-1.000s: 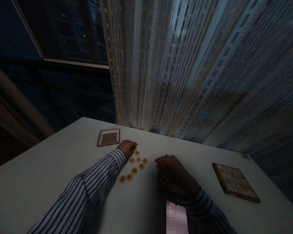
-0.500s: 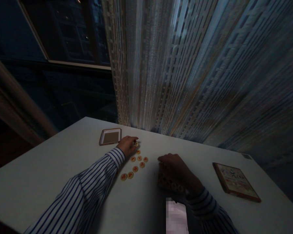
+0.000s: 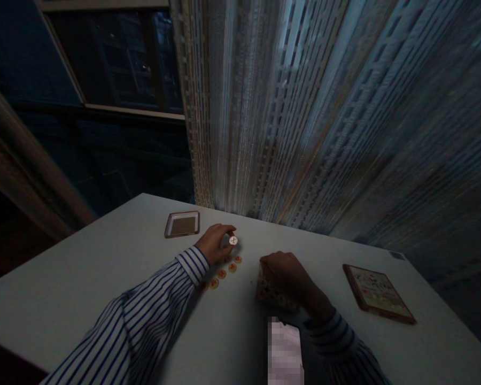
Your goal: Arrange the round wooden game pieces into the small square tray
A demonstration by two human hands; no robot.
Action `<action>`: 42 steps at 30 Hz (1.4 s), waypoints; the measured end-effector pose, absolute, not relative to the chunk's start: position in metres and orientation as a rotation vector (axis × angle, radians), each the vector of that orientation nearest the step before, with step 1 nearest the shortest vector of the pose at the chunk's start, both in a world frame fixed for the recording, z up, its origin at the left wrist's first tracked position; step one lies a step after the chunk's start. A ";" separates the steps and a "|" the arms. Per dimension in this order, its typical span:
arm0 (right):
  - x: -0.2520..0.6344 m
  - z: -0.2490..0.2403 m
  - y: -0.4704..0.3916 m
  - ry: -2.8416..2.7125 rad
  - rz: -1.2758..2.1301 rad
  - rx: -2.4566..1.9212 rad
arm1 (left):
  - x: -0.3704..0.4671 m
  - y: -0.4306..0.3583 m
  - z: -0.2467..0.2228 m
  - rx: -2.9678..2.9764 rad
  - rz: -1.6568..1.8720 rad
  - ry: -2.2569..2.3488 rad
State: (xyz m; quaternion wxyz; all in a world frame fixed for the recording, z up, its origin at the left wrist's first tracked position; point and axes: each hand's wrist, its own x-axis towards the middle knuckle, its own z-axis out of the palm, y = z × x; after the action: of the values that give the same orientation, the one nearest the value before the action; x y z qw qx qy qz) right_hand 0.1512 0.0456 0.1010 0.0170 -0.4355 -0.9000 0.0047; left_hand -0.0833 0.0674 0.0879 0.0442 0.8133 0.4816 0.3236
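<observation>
Between the thumb and fingers of my left hand [image 3: 216, 243] is a round, pale xiangqi piece [image 3: 233, 240], raised off the table with its marked face showing. Below that hand, several round pieces with red characters [image 3: 222, 274] lie in a slanting row, some hidden by my fingers and sleeve. My right hand [image 3: 282, 272] is closed over the far part of a small box [image 3: 276, 300] filled with round pieces. Its fingertips are in shadow, so what they pinch, if anything, is hidden.
A shallow open box lid or tray [image 3: 183, 223] lies on the white table [image 3: 144, 267] at the far left. To the right is a flat box with a printed cover [image 3: 379, 293]. A phone [image 3: 285, 353] sits near me, and a curtain [image 3: 256, 133] hangs behind the table.
My left hand has lifted the piece and brought it slightly right and towards me, over the other pieces. My right hand stays at the box. The view has shifted a little.
</observation>
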 end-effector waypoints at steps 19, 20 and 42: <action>0.155 0.102 0.021 -1.974 0.744 -1.209 | -0.035 0.028 0.105 2.601 1.056 1.287; 0.155 0.101 0.020 -1.933 0.803 -1.201 | -0.032 0.027 0.103 2.606 1.065 1.269; 0.172 0.095 0.014 -1.455 1.282 -1.045 | 0.006 0.012 0.075 2.354 1.488 1.148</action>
State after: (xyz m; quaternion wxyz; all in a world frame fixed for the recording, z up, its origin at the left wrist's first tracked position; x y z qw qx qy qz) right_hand 0.1716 0.0137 0.0952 0.4524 -0.4232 -0.5890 0.5189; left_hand 0.0058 0.0123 0.0749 0.0646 0.7798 0.3804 0.4929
